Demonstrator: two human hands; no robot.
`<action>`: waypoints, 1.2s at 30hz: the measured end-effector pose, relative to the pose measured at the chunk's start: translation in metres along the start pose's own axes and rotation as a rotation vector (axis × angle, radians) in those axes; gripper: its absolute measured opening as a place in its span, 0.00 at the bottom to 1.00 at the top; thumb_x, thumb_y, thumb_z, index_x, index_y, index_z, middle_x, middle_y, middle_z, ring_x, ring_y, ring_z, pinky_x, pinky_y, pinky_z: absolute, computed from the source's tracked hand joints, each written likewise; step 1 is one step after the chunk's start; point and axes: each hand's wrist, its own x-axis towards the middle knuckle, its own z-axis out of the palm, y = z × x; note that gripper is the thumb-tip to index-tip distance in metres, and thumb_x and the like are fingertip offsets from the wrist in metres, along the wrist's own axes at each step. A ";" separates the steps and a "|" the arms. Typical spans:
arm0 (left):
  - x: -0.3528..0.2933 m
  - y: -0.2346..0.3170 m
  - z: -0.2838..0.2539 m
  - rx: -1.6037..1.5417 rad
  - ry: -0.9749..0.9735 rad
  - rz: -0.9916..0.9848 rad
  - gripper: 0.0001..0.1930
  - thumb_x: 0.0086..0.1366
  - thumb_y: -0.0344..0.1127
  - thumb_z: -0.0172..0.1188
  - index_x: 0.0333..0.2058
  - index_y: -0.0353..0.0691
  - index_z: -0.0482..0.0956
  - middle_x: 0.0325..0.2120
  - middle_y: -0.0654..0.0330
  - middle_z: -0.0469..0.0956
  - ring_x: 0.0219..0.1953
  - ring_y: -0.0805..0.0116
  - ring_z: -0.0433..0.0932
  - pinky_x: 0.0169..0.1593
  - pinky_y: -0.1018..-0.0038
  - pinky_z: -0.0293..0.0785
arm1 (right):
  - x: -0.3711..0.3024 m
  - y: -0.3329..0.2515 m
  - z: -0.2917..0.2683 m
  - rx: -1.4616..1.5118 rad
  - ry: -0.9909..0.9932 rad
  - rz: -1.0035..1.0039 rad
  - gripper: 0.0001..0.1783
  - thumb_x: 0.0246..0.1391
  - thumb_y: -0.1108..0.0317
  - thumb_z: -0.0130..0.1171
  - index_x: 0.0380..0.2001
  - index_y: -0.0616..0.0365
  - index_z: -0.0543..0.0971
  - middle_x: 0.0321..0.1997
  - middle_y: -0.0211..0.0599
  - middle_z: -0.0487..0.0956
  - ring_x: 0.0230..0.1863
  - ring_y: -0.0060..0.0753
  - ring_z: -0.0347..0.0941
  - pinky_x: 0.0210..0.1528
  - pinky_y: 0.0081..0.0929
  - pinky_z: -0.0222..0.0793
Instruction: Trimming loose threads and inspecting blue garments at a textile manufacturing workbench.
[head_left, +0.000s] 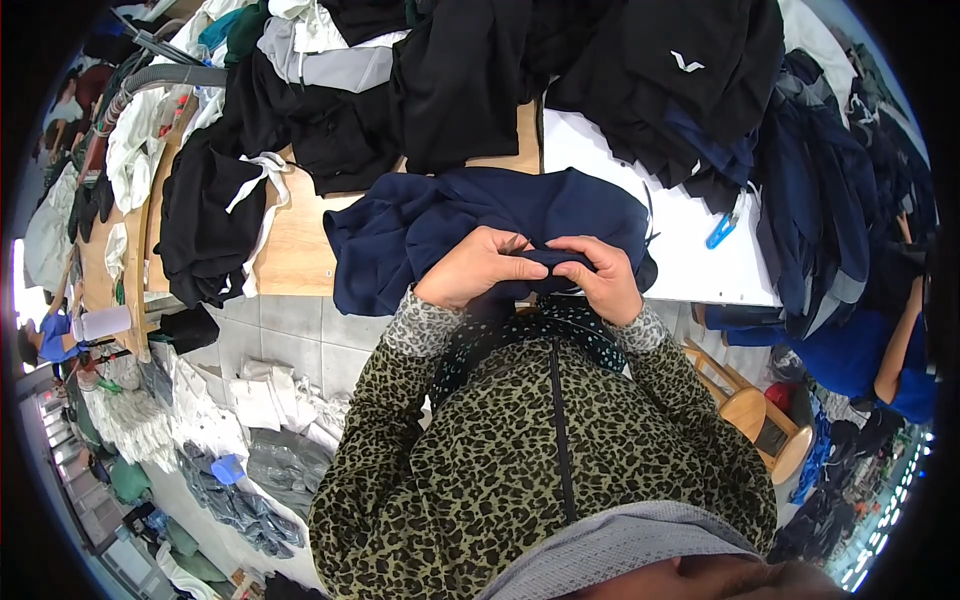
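Observation:
A navy blue garment (470, 205) lies bunched at the front edge of the table, part of it hanging towards my body. My left hand (470, 268) pinches a fold of it between thumb and fingers. Close beside it, my right hand (607, 282) pinches the same fold, its thumb pointing at the left thumb. A thin dark sliver shows by the left fingertips, too small to make out. The cloth hides parts of the fingers of both hands.
Black garments (460, 90) are heaped at the back. A small blue-handled tool (720, 230) rests on the white tabletop (690, 270) at right, near hanging navy garments (815, 200). A wooden stool (745, 410) stands low right; white cloth bundles (270, 400) lie on the floor left. Another person's arm (900, 340) shows far right.

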 end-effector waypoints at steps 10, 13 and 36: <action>-0.002 0.000 0.006 0.118 0.023 0.074 0.11 0.52 0.30 0.67 0.33 0.32 0.79 0.26 0.67 0.75 0.26 0.82 0.69 0.30 0.83 0.66 | -0.001 -0.006 0.002 -0.010 -0.029 0.012 0.09 0.50 0.74 0.59 0.35 0.66 0.76 0.31 0.39 0.77 0.31 0.30 0.72 0.35 0.22 0.67; -0.008 0.004 0.018 0.716 0.359 0.540 0.15 0.49 0.29 0.69 0.38 0.35 0.79 0.30 0.64 0.72 0.21 0.81 0.65 0.25 0.83 0.62 | -0.002 -0.006 0.004 -0.058 -0.004 -0.001 0.09 0.50 0.73 0.59 0.35 0.67 0.76 0.32 0.40 0.77 0.31 0.30 0.73 0.35 0.22 0.68; 0.005 -0.008 0.003 0.464 0.147 0.204 0.07 0.62 0.31 0.55 0.28 0.34 0.74 0.22 0.70 0.70 0.23 0.83 0.64 0.26 0.83 0.62 | 0.003 -0.005 0.008 -0.223 -0.071 -0.124 0.07 0.49 0.71 0.59 0.31 0.61 0.76 0.25 0.38 0.73 0.29 0.40 0.70 0.38 0.29 0.62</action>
